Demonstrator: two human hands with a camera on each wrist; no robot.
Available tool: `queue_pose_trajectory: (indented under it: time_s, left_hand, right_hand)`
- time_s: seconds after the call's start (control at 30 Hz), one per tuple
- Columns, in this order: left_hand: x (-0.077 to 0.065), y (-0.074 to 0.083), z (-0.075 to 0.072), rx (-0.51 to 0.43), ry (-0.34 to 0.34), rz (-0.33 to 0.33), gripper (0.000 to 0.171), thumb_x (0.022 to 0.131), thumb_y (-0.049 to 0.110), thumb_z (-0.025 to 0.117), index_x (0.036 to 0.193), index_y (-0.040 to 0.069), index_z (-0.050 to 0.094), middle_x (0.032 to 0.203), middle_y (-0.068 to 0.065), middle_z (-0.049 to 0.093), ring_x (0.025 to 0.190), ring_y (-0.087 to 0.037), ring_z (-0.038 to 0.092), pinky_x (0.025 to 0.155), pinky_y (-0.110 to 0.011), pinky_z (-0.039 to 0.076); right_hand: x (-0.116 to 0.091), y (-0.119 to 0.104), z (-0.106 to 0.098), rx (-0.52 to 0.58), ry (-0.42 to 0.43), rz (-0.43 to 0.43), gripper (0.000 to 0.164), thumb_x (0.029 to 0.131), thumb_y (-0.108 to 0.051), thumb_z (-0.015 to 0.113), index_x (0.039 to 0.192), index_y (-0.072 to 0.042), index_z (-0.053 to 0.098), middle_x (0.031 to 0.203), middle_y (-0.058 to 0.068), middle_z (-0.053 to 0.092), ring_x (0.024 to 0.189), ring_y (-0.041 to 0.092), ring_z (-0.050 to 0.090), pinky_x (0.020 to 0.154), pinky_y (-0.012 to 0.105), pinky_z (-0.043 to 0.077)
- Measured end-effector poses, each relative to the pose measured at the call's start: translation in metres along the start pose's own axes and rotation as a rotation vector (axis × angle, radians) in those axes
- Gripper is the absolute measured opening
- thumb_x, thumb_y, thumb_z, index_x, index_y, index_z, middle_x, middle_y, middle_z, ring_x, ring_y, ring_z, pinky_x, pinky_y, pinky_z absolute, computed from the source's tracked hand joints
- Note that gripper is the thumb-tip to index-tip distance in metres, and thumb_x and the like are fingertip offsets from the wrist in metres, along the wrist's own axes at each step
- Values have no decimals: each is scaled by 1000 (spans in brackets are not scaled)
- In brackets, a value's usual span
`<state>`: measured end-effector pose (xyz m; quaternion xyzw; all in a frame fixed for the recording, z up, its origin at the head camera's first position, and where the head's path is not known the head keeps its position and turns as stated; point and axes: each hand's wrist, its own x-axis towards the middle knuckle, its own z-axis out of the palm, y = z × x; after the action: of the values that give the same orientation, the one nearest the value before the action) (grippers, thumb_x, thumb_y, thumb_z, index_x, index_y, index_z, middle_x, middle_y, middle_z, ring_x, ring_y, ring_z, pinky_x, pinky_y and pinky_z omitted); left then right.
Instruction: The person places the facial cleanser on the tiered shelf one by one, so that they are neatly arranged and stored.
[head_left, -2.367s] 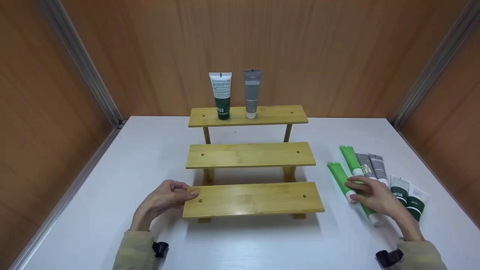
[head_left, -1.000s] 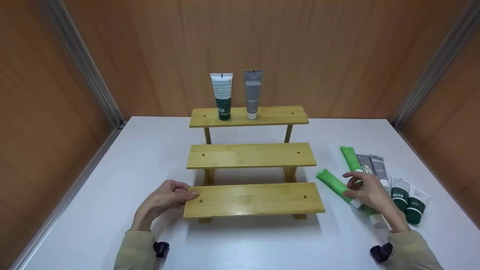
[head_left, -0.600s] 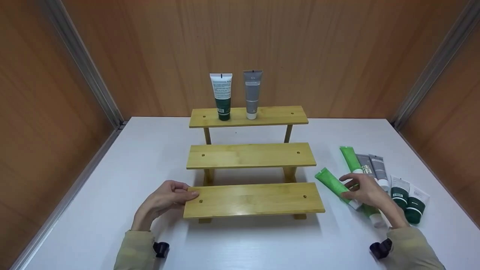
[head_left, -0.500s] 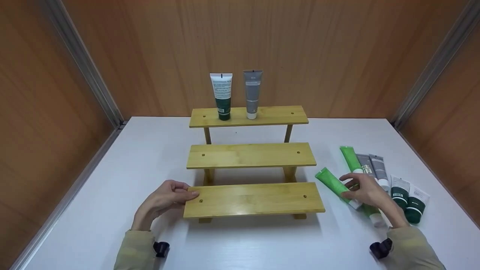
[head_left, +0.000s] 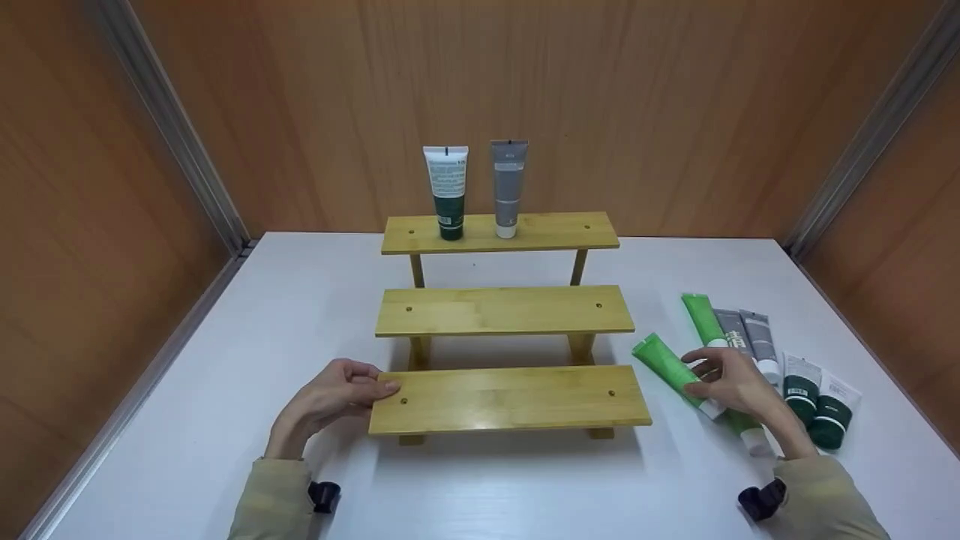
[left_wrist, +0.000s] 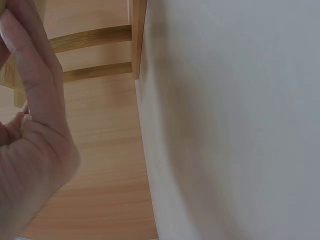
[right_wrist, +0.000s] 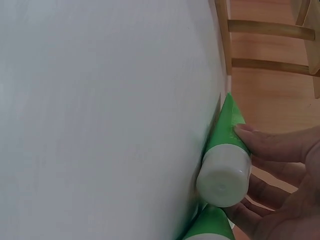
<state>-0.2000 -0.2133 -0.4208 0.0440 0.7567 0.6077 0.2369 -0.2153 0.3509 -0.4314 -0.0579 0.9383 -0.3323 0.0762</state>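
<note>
My left hand [head_left: 330, 396] pinches the left end of the lowest shelf on a three-tier wooden display stand [head_left: 510, 400], thumb on top. In the left wrist view the fingers [left_wrist: 42, 95] reach under the board. At right, my right hand [head_left: 739, 384] holds a green squeeze tube [head_left: 660, 358] near its white cap [right_wrist: 225, 175], thumb on one side. The tube lies slanted, its flat end towards the stand. Another green tube [head_left: 742, 426] lies partly under that hand. On the top shelf stand a white-and-dark-green tube [head_left: 448, 191] and a grey tube [head_left: 508, 187], both cap down.
Beyond my right hand lie another green tube [head_left: 703, 316], two grey tubes [head_left: 760, 337] and two white-and-dark-green tubes [head_left: 831, 412]. Wood-grain panels [head_left: 675, 112] enclose the white table [head_left: 247, 330] at the back and sides.
My right hand has taken hold of the green tube and turned it, its flat end swinging left and towards me. In the last half second it barely moves. My left hand stays on the shelf.
</note>
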Motion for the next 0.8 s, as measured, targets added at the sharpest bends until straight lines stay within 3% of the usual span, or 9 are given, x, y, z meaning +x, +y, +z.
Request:
queue_pose_trajectory:
  time_s: [0.23, 0.5, 0.8]
  left_hand:
    - [0, -1, -1, -7, 2, -3, 26, 90, 24, 77, 99, 2, 68, 84, 3, 77, 77, -10, 73, 69, -25, 59]
    - [2, -2, 0, 7, -3, 1, 26, 90, 25, 77, 99, 2, 68, 83, 3, 77, 76, -9, 72, 68, -24, 59]
    - [1, -1, -1, 7, 2, -9, 24, 90, 25, 77, 95, 5, 67, 82, 4, 76, 75, -8, 71, 68, -24, 58]
  right_hand:
    - [-1, 0, -1, 48, 25, -6, 51, 86, -12, 77, 130, 8, 58, 118, 29, 65, 101, 30, 65, 80, 30, 51]
    - [-3, -3, -3, 106, 14, 28, 55, 90, -11, 72, 138, 9, 52, 126, 31, 60, 107, 31, 61, 80, 24, 50]
    - [-4, -10, -9, 141, 7, 41, 62, 96, -14, 65, 147, 10, 39, 140, 33, 49, 123, 43, 51, 96, 43, 47]
